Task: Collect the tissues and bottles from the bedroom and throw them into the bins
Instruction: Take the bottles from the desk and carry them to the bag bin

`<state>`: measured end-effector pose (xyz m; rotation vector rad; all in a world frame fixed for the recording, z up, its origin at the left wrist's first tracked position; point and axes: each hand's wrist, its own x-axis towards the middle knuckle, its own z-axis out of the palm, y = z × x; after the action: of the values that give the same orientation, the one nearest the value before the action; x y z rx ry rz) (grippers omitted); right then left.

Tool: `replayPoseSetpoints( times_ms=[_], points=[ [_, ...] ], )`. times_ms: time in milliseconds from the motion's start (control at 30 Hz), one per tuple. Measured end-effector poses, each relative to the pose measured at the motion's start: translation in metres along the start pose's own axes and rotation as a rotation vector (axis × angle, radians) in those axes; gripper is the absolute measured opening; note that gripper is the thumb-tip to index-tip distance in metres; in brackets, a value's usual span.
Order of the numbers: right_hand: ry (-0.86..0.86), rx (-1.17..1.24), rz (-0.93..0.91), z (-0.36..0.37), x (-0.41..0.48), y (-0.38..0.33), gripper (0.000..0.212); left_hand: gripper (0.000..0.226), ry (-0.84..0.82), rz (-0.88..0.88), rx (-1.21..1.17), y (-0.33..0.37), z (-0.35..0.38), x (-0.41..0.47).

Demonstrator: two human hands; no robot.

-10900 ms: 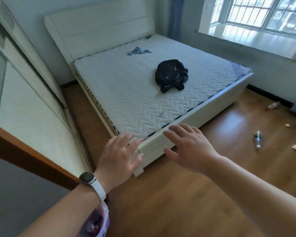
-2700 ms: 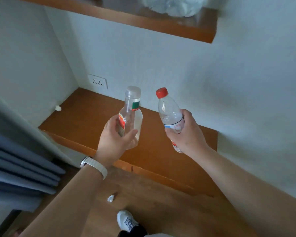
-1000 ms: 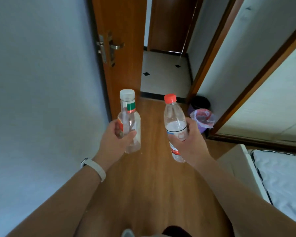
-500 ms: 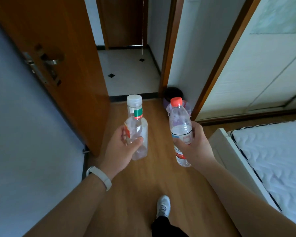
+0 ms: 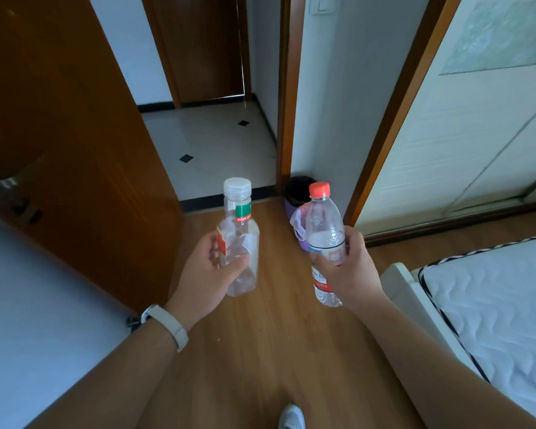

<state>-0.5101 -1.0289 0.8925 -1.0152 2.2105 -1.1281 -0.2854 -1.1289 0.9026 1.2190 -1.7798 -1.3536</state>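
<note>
My left hand (image 5: 203, 275) grips a clear square bottle (image 5: 240, 230) with a white cap and a green-and-red label, held upright. In my right hand (image 5: 351, 270) is a clear round bottle (image 5: 324, 233) with a red cap, a little water inside, also upright. Straight behind the red-capped bottle, on the floor by the doorway, stand two bins: a dark one (image 5: 297, 188) against the wall and a purple one with a pale liner (image 5: 297, 226) in front of it, partly hidden by the bottle.
An open wooden door (image 5: 75, 156) fills the left side. The doorway leads to a tiled hall (image 5: 211, 147). A white bed with a mattress (image 5: 492, 311) juts in at the right, below a sliding wardrobe (image 5: 464, 119). My shoe (image 5: 291, 416) shows at the bottom.
I have walked closer to the doorway with both bottles still held; the bins and door look nearer and the bed has slid further right and down.
</note>
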Motion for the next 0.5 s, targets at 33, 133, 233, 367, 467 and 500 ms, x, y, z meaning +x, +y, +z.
replayPoseSetpoints(
  times_ms=[33,133,233,367,467,500],
  points=[
    [0.009,0.002,0.005,-0.001,0.010,0.001,0.062,0.043,-0.006,0.000,-0.002,0.001,0.003,0.010],
    [0.023,-0.005,0.025,-0.002,0.034,0.003,0.063,0.046,-0.018,-0.019,0.001,0.001,0.008,0.039],
    [0.034,-0.011,0.052,0.002,0.061,0.002,0.065,0.050,-0.032,-0.030,0.006,-0.004,0.008,0.074],
    [0.074,-0.017,0.093,0.016,0.098,0.003,0.061,0.047,-0.060,-0.039,-0.002,-0.017,0.010,0.127],
    [0.115,-0.029,0.132,0.028,0.129,-0.003,0.058,0.044,-0.109,-0.044,-0.047,-0.025,0.009,0.176],
    [0.130,-0.028,0.148,0.033,0.140,-0.007,0.059,0.044,-0.134,-0.049,-0.065,-0.028,0.007,0.194]
  ],
)
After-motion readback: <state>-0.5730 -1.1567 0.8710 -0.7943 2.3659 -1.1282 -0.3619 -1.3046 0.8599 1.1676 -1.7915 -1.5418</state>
